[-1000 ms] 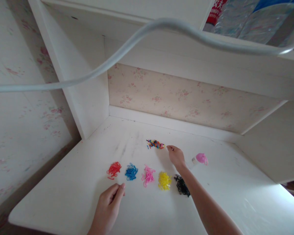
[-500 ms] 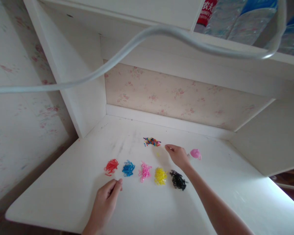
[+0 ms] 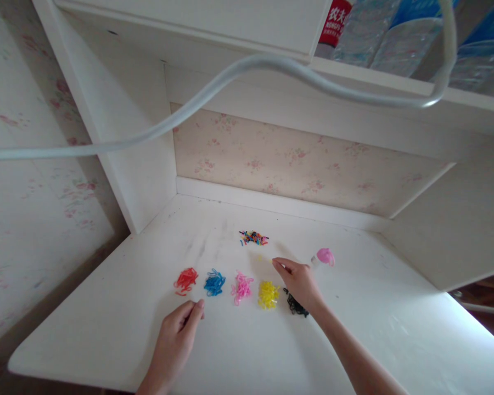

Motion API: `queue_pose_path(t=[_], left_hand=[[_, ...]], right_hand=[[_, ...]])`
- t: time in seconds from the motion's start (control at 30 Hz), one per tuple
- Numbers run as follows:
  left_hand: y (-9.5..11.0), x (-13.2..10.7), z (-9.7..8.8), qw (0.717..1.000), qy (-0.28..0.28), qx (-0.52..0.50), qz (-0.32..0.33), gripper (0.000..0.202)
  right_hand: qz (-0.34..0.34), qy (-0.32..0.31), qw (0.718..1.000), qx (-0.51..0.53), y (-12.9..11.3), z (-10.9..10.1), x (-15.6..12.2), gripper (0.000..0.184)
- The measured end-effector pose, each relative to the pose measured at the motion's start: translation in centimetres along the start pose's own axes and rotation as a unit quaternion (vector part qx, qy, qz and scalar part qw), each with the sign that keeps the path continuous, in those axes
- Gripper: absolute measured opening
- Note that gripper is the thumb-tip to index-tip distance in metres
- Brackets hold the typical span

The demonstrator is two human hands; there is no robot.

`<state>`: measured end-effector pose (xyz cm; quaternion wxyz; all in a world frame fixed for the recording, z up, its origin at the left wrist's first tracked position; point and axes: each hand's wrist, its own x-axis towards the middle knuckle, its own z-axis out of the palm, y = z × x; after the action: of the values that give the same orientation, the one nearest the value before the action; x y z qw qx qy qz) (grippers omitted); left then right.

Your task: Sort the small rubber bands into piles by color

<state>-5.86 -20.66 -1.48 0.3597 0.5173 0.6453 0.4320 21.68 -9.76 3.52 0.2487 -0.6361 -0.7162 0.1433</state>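
A row of small elastic-band piles lies on the white desk [image 3: 107,329]: red [image 3: 185,280], blue [image 3: 214,283], pink [image 3: 241,288], yellow [image 3: 268,294] and black [image 3: 295,305]. A mixed-colour pile [image 3: 253,238] sits further back. My right hand [image 3: 298,282] hovers just above the yellow and black piles, fingertips pinched together on something too small to make out. My left hand [image 3: 177,340] rests on the desk in front of the red and blue piles, fingers together and lying flat, holding nothing.
A small pink object [image 3: 325,256] lies right of my right hand. A grey cable [image 3: 239,68] loops across the upper view. Shelf walls close the desk at left, back and right. Packaged bottles [image 3: 395,38] sit on the shelf above.
My right hand has drawn back from the mixed-colour pile toward the yellow pile. My left hand has stayed in place. The view shifted slightly.
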Motion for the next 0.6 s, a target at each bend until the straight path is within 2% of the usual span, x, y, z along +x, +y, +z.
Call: queue_pose_path(t=[0.1,0.23,0.43,0.53,0.6], left_hand=[[0.0,0.0,0.1,1.000,0.004,0.004,0.004,0.039],[-0.1,0.0,0.2,1.000,0.005,0.007,0.004,0.039],[-0.1,0.1,0.2,1.000,-0.001,0.020,0.006,0.040],[0.0,0.1,0.2,1.000,0.001,0.031,0.004,0.041],[0.0,0.0,0.2,0.999,0.004,0.042,0.005,0.041]], right_hand=[[-0.021,-0.034,0.999,0.017,0.0,0.6,-2.5,0.036],[-0.007,-0.067,0.996,0.051,0.5,1.2,-3.6,0.032],[0.070,-0.010,0.986,0.151,1.1,0.6,-5.1,0.037],[0.102,0.006,0.972,0.213,2.1,0.1,-7.3,0.037],[0.147,0.031,0.953,0.264,3.2,0.2,-9.2,0.039]])
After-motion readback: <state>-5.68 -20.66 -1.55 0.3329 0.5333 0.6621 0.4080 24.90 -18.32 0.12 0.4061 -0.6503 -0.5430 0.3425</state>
